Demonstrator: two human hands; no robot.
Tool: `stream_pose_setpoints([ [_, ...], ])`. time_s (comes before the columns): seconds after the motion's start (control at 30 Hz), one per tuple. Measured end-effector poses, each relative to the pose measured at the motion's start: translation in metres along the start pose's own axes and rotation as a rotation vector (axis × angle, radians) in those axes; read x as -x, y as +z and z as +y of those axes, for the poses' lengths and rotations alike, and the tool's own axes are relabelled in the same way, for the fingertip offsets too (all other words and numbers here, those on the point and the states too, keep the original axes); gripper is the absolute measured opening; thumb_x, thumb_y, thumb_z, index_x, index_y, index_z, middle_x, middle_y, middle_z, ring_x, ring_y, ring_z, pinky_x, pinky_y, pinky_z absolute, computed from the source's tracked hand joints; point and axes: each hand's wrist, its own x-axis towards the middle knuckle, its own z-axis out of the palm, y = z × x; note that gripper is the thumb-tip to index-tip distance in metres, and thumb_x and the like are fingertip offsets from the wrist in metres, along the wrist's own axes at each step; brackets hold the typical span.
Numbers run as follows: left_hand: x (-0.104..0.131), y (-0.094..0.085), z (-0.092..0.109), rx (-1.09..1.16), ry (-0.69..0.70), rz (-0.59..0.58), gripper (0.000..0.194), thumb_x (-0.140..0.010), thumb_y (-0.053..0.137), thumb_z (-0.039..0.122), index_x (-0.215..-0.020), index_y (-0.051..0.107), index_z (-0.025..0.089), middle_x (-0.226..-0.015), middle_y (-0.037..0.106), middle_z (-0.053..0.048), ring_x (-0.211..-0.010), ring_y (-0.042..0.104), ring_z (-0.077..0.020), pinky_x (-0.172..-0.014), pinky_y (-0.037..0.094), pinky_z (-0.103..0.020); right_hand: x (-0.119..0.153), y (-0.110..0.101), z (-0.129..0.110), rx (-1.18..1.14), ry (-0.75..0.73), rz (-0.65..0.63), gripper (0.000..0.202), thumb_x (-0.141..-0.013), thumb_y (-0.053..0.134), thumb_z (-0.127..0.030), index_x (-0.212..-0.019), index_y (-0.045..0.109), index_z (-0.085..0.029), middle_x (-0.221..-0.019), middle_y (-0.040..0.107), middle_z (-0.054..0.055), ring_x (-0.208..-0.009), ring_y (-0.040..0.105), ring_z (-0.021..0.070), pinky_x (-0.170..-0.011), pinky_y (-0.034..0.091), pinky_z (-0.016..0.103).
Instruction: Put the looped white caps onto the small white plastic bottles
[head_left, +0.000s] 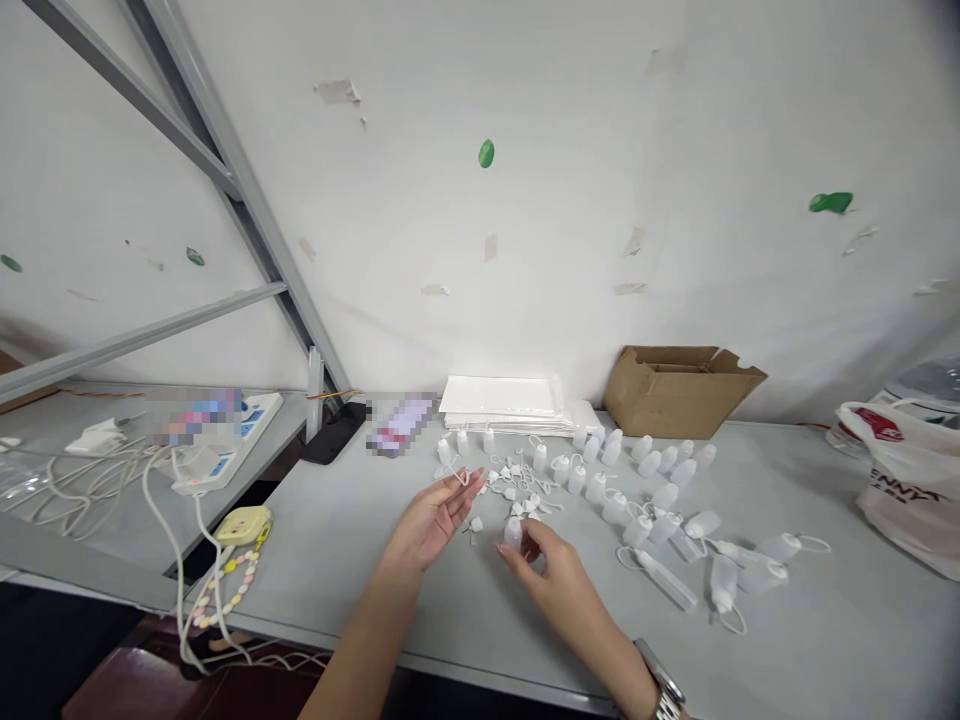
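My right hand [544, 555] pinches a small translucent squeeze bottle [513, 532] upright on the grey table, thumb on one side and fingers on the other. To its left, my left hand [435, 520] is raised with the palm turned up. At its fingertips shows a white cap with a thin loop [463, 476], apparently held by thumb and forefinger. Just beyond both hands lies a loose pile of white looped caps [517, 480]; a single cap [475, 524] lies between the hands. Several bottles [596, 488] stand or lie to the right, some with looped caps fitted.
Behind the caps lies a stack of white sheets [499, 400], with a cardboard box [675, 395] to its right. A plastic bag [911, 490] sits far right. At left are a black phone [334, 433], a power strip [255, 425], cables and a beaded strap [225, 590].
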Motion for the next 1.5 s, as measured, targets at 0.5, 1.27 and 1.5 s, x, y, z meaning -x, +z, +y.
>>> stream_pose_setpoints([
  [0.5, 0.032, 0.031, 0.003, -0.033, 0.058, -0.202, 0.029, -0.068, 0.074, 0.037, -0.087, 0.071, 0.016, -0.097, 0.074, -0.011, -0.103, 0.063, -0.0246, -0.096, 0.04, -0.036, 0.002, -0.007, -0.009, 0.03, 0.024, 0.036, 0.023, -0.084, 0.05, -0.037, -0.074, 0.06, -0.018, -0.065, 0.059, 0.002, -0.059, 0.051, 0.0166, -0.057, 0.041, 0.027],
  [1.27, 0.039, 0.034, -0.001, -0.173, 0.116, -0.23, 0.031, -0.077, 0.062, 0.041, -0.092, 0.073, 0.017, -0.104, 0.072, -0.01, -0.107, 0.06, -0.0263, -0.098, 0.04, -0.038, 0.0, -0.006, -0.01, -0.039, 0.087, 0.052, 0.026, -0.081, 0.053, -0.037, -0.067, 0.062, -0.017, -0.055, 0.053, -0.002, -0.052, 0.048, 0.0145, -0.051, 0.038, 0.025],
  [1.5, 0.04, 0.037, -0.002, -0.092, 0.116, -0.2, 0.026, -0.074, 0.067, 0.039, -0.086, 0.073, 0.017, -0.098, 0.073, -0.01, -0.104, 0.061, -0.0265, -0.095, 0.041, -0.038, 0.003, 0.004, -0.004, 0.151, -0.143, 0.273, 0.032, -0.088, 0.049, -0.04, -0.073, 0.064, -0.016, -0.063, 0.057, 0.004, -0.053, 0.051, 0.0155, -0.051, 0.044, 0.027],
])
